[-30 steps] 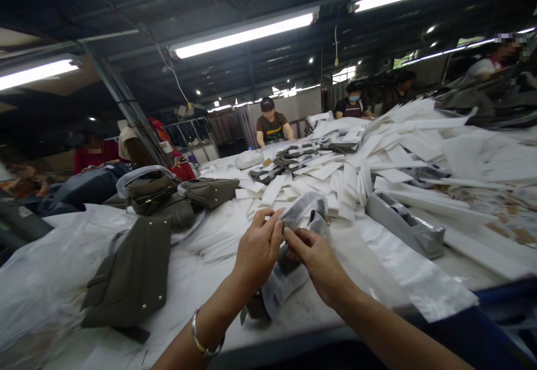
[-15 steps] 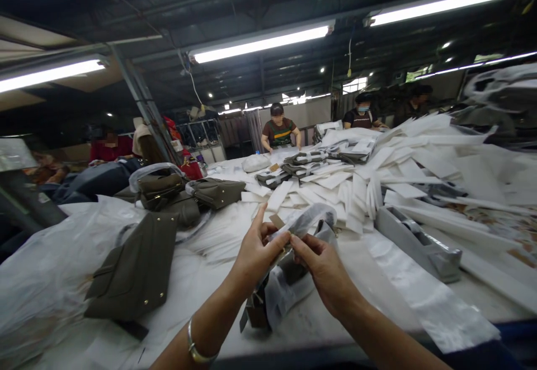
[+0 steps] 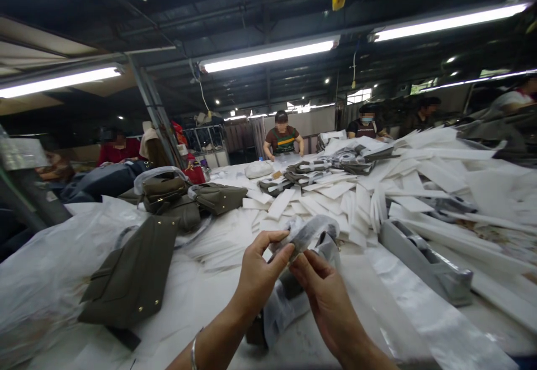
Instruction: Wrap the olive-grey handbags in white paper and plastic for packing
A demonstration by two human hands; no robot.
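My left hand (image 3: 258,272) and my right hand (image 3: 322,291) meet above the near part of the white table (image 3: 197,291). Both pinch a dark strap wrapped in clear plastic (image 3: 308,233) that arches up between them. Below my hands hangs the rest of the plastic-wrapped piece (image 3: 285,308), partly hidden by my wrists. An olive-green handbag (image 3: 134,275) lies flat to the left of my left hand.
More olive bags (image 3: 184,193) sit at the back left beside a large clear plastic sheet (image 3: 46,269). A heap of white foam strips (image 3: 377,185) fills the right. A grey tape dispenser (image 3: 425,258) stands at the right. Other people work at the far end.
The view has tilted upward slightly, so my hands sit lower in the picture. My fingers have shifted along the wrapped strap, the left thumb now closed against it.
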